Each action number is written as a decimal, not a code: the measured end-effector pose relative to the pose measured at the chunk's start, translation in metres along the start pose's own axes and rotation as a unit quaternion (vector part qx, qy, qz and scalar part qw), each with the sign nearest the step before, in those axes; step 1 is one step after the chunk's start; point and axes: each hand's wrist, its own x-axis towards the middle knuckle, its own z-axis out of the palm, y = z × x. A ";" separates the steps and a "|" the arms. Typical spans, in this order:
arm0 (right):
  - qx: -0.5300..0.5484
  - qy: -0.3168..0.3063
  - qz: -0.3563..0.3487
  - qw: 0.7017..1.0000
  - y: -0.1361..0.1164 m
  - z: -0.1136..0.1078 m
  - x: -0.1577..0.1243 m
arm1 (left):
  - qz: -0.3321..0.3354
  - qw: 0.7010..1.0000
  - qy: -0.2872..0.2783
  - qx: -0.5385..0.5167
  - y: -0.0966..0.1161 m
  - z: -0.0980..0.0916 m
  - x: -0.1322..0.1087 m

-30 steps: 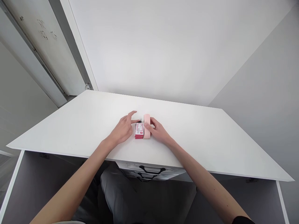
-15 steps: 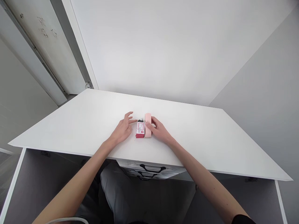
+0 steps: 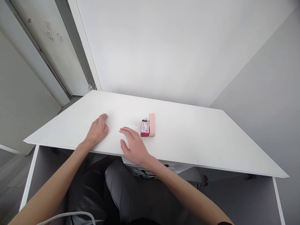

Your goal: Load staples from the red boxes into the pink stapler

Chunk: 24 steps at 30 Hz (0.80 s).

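A pink oblong case point(image 3: 152, 124) lies near the middle of the white desk. Against its left side sits a small stack of red-and-white boxes point(image 3: 144, 128), with a small black item point(image 3: 144, 120) at its far end. My right hand point(image 3: 134, 146) is just left of and nearer than the boxes, fingers apart and curved to the left, holding nothing. Farther left, my left hand point(image 3: 96, 131) rests at the desk top with its fingers bent; nothing shows in it, and its fingertips are partly hidden.
The white desk top point(image 3: 199, 134) meets a white wall point(image 3: 152, 53) at the back. Drawers with black handles point(image 3: 147, 175) are under the front edge, above my knees. A white cable point(image 3: 70, 214) crosses at the lower left.
My right hand has let go of the pink case and moved left and nearer. My left hand has moved left, away from the boxes. The view has shifted slightly.
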 end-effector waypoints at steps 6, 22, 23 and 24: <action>-0.146 -0.107 0.167 0.969 0.029 0.052 0.052 | -0.003 0.999 0.012 0.042 -0.015 -0.006 -0.011; -0.232 -0.046 0.277 0.931 0.072 0.035 0.062 | -0.017 0.999 0.000 0.047 -0.012 -0.009 -0.013; -0.234 -0.047 0.277 0.931 0.073 0.032 0.061 | -0.016 0.999 0.001 0.047 -0.012 -0.009 -0.013; -0.237 -0.048 0.277 0.930 0.074 0.029 0.060 | -0.016 0.999 0.002 0.047 -0.011 -0.010 -0.013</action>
